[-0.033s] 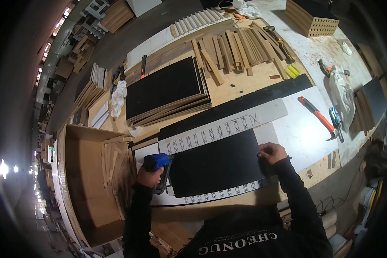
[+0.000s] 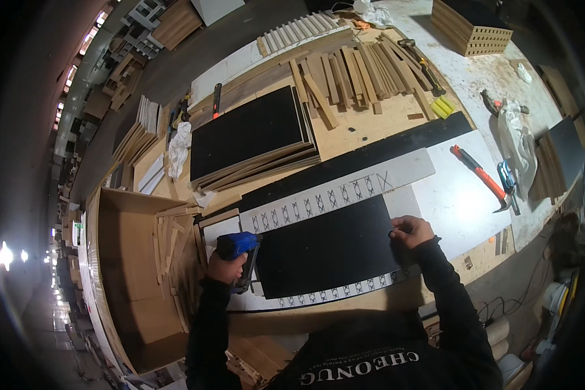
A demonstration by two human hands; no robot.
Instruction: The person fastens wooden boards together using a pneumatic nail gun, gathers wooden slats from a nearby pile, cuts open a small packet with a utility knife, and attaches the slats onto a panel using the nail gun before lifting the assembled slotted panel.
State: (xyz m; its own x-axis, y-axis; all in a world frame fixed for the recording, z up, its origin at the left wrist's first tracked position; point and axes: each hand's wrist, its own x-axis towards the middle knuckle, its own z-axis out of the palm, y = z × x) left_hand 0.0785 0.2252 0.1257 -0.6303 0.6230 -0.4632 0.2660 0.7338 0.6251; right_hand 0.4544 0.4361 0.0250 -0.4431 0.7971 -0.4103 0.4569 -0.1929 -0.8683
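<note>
While the left hand [image 2: 226, 268] clasps the blue tool [image 2: 238, 243], the black panel [image 2: 328, 247] lies on the bench [image 2: 370, 125] between rows of marks [image 2: 332, 197]; whether the right hand [image 2: 414, 232] pinches its edge, I cannot tell. Steadying it flat, fingers well clear, seems wise.

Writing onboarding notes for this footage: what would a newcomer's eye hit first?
Likely the black panel lying front and centre, between two pale bands with drawn crosses. Next, the bright blue tool gripped in the left hand at the panel's left end, with the right hand at its right edge. Beyond, a stack of black-topped boards sits left of many loose wooden strips.
</note>
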